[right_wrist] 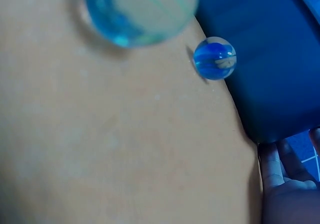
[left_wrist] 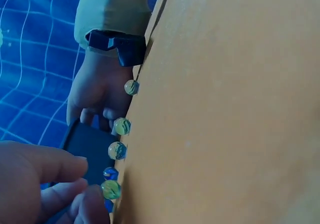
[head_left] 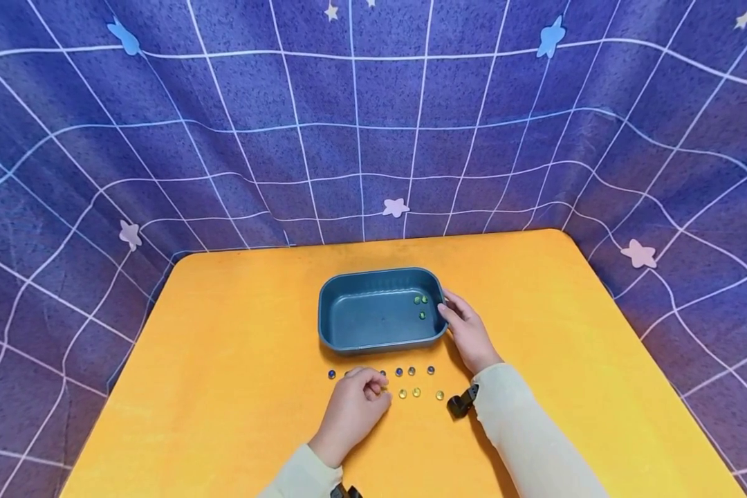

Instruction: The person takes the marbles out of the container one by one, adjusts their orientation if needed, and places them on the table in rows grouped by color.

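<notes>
A dark teal plastic bin [head_left: 382, 344] sits on the table, with three green marbles [head_left: 422, 315] lying inside toward its right end. My right hand [head_left: 469, 337] grips the bin's right end, thumb over the rim and fingers along the outside. In front of the bin lies a row of several blue marbles [head_left: 399, 372], and nearer to me several yellow marbles [head_left: 416, 392]. My left hand [head_left: 357, 404] hovers low at the left end of the yellow row, its bent fingers beside a yellow marble [left_wrist: 111, 189]. A gap shows between thumb and fingers; the hand partly covers the blue row.
An orange-yellow tabletop [head_left: 236, 360] extends around the bin. Behind it and along both sides hangs a blue curtain [head_left: 386, 152] with a white grid and stars. A black wrist camera [head_left: 459, 404] on the right wrist is close to the rightmost yellow marble.
</notes>
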Available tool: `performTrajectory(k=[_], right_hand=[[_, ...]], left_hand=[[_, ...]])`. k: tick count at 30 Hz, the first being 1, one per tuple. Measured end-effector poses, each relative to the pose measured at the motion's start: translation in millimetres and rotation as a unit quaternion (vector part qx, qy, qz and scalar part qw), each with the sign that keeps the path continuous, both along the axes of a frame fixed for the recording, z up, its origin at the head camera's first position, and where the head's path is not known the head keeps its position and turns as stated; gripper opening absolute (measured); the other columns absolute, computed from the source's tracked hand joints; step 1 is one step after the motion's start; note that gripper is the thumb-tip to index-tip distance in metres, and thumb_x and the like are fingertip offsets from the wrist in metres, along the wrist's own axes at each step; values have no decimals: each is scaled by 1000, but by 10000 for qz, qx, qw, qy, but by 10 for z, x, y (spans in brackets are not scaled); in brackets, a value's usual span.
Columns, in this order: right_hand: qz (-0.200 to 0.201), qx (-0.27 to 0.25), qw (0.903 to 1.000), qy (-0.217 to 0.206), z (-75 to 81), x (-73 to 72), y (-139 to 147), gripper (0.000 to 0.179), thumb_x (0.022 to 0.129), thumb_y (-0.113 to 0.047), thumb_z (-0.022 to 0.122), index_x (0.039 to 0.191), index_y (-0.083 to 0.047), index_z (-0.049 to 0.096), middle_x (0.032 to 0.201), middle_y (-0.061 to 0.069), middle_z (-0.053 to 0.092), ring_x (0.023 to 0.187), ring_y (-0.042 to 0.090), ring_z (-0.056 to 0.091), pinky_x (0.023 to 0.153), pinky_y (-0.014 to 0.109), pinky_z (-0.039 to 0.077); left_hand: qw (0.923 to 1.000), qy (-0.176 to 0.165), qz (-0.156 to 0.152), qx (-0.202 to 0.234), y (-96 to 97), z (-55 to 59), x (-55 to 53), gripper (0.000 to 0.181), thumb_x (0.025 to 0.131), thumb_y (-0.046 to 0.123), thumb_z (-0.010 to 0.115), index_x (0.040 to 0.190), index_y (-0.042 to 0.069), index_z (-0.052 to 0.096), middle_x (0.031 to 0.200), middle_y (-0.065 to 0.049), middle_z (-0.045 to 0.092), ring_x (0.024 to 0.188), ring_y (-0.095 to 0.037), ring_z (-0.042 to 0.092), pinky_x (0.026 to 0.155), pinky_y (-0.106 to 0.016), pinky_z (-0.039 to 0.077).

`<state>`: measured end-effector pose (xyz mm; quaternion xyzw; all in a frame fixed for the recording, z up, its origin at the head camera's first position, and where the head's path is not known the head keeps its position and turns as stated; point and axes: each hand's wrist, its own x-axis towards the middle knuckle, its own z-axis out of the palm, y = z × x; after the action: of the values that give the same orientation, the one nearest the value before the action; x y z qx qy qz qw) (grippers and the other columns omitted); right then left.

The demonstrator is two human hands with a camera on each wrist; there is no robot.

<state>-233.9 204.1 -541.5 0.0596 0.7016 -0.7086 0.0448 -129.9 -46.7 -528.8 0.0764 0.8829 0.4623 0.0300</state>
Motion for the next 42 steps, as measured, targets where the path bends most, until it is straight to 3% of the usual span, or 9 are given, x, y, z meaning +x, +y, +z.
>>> performTrajectory(k=[5, 13, 18, 24, 30, 37, 42], right_hand=[[-7, 74, 9999, 72, 7, 14, -7, 51, 107, -35, 57, 155, -21, 47, 156, 5, 45, 145, 23, 39, 119, 45, 30], [-81, 19, 9999, 87, 8, 10, -10, 49, 107, -33, 58, 154, -21, 50, 153, 6, 48, 142, 23, 43, 118, 46, 32], [-103, 27, 9999, 75, 12, 14, -15, 49, 107, -34, 58, 154, -22, 50, 152, 6, 49, 141, 23, 43, 118, 46, 32], [-126, 23, 9998, 134, 7, 14, -9, 49, 107, -33, 59, 153, -22, 51, 150, 6, 51, 139, 24, 45, 118, 46, 33], [-143, -39, 9997, 219, 0, 5, -5, 47, 107, -30, 59, 152, -19, 52, 148, 8, 53, 136, 25, 48, 117, 46, 35], [-101, -145, 9994, 286, -22, 1, -4, 47, 107, -29, 60, 152, -17, 52, 149, 10, 52, 137, 26, 47, 117, 46, 34], [-76, -130, 9995, 268, -33, 1, -1, 48, 107, -30, 59, 152, -19, 52, 150, 7, 51, 138, 24, 46, 118, 45, 33]], left_hand=[[9995, 272, -35, 147, 74, 105, -58, 12, 87, 12, 82, 94, 14, 71, 86, 4, 57, 75, -11, 56, 68, -25, 51], [9959, 700, -238, 523, 198, 329, -250, 12, 89, 10, 80, 98, 11, 72, 88, 3, 58, 78, -13, 56, 69, -26, 51], [9941, 947, -310, 438, 321, 427, -441, 12, 91, 13, 80, 99, 16, 72, 90, 5, 59, 79, -11, 58, 71, -27, 53], [9927, 1060, -496, 288, 467, 459, -713, 13, 95, 20, 76, 107, 18, 71, 96, 6, 61, 84, -8, 59, 79, -27, 54], [9938, 910, -629, 65, 624, 469, -936, 18, 95, 18, 76, 112, 14, 71, 99, 6, 62, 87, -8, 60, 81, -27, 55], [9935, 347, -817, -714, 786, 437, -1152, 22, 95, 23, 76, 114, 14, 70, 96, 5, 64, 84, -11, 60, 79, -31, 54], [9927, -240, -911, -756, 840, 344, -1323, 22, 93, 23, 78, 111, 12, 70, 86, 4, 65, 76, -14, 61, 71, -31, 53]])
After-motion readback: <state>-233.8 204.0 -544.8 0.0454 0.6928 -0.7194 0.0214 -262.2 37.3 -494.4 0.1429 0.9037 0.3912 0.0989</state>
